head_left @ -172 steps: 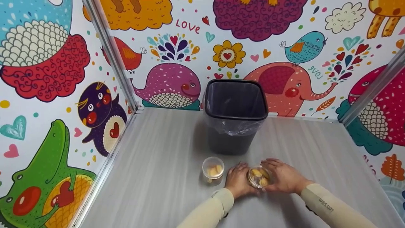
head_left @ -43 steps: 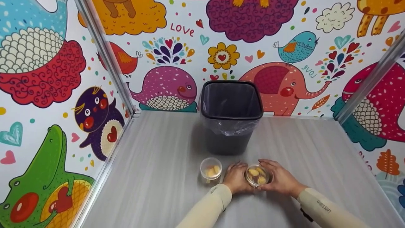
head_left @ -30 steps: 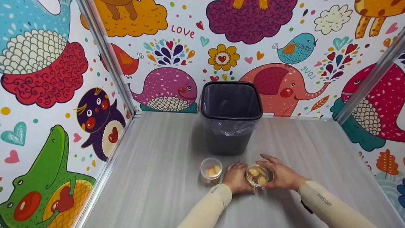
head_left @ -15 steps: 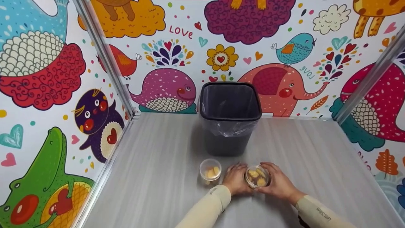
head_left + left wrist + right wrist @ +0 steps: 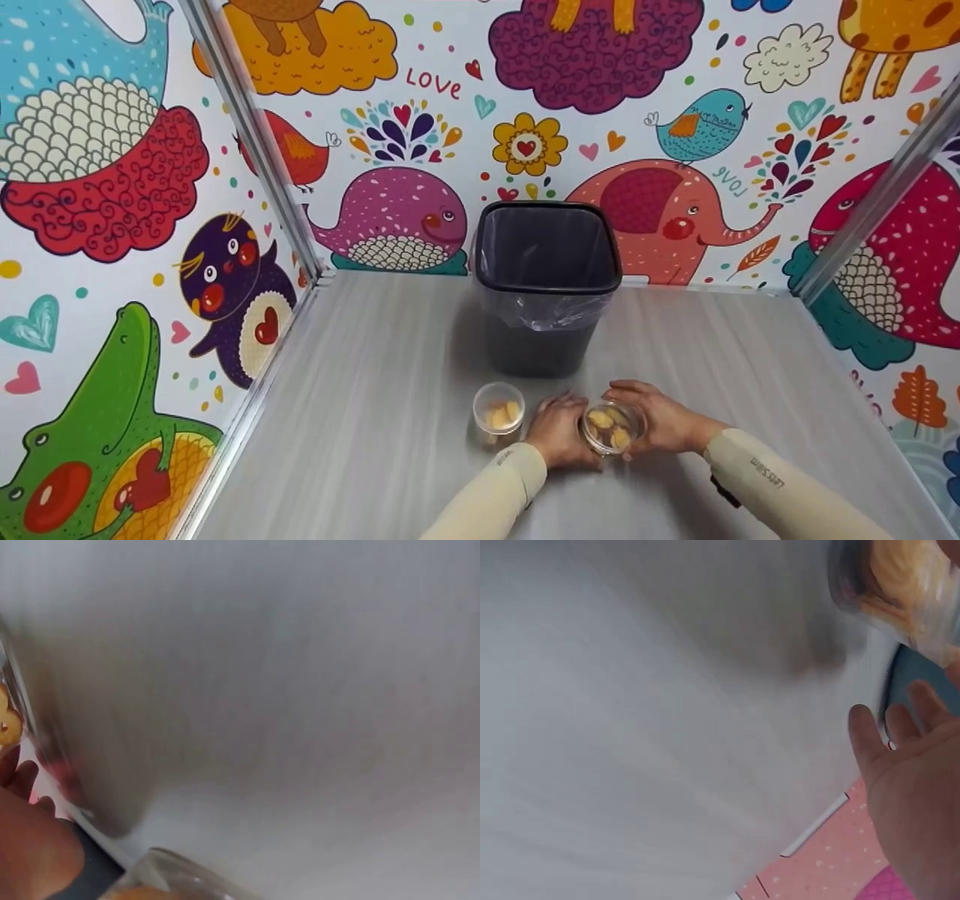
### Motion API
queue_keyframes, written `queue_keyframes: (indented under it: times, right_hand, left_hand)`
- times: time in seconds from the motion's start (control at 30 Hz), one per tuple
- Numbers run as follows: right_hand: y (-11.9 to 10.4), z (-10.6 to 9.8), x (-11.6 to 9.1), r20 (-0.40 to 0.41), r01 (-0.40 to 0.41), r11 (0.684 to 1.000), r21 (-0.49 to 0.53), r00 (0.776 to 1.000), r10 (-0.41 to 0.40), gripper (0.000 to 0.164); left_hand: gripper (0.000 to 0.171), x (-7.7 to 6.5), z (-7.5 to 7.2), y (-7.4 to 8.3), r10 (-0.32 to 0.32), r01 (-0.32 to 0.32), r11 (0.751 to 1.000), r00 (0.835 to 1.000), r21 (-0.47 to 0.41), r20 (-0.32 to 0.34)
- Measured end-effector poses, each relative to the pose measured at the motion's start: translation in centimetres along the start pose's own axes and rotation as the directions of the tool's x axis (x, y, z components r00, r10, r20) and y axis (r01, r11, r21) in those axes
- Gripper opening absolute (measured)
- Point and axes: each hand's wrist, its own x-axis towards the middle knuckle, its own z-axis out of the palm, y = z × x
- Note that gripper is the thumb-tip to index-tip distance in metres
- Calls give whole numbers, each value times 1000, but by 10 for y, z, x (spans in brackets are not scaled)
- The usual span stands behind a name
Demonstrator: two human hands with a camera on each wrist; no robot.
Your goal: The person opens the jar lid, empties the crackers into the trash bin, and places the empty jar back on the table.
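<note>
A clear round jar (image 5: 613, 429) of golden-brown cookies stands between both hands in the head view. My left hand (image 5: 561, 433) holds its left side, with fingers pointing away from me. Around the right side of the rim curves my right hand (image 5: 671, 420), thumb at the near edge and fingers at the far edge. The right wrist view shows the jar (image 5: 904, 585) at the top right; several fingers (image 5: 866, 736) stretch out apart from it. Left of the left hand, a second clear jar (image 5: 499, 409) with pale yellow pieces stands on the table, untouched.
A dark bin (image 5: 541, 337) with a clear liner stands behind the jars. The grey table (image 5: 360, 390) meets walls (image 5: 540, 45) printed with cartoon animals at the back and sides, with metal strips (image 5: 255, 142) at the corners.
The jar stays between the hands. My right fingers have lifted and come back to its rim several times, shifting their hold slightly. The whole view has tilted a little; the second jar and bin have not moved.
</note>
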Motion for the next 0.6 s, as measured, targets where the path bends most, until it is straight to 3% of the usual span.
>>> queue_keyframes:
  times: [0.1, 0.23, 0.5, 0.6]
  right_hand:
    - [-3, 1, -3, -1, -52, 999, -4, 999, 52, 91]
    - [-10, 13, -12, -101, -131, 991, -25, 987, 128, 91]
    - [-26, 46, -22, -316, -289, 957, 26, 906, 282, 96]
    - [-27, 51, -23, -340, -302, 953, 20, 894, 291, 94]
  left_hand:
    - [81, -1, 0, 0, -9, 9, 1000, 1000, 11, 0]
    - [83, -1, 0, -1, -32, 32, 999, 999, 17, 10]
    - [85, -3, -1, 2, -26, 26, 999, 1000, 36, 2]
    - [85, -5, 1, 1, -4, 5, 999, 1000, 52, -1]
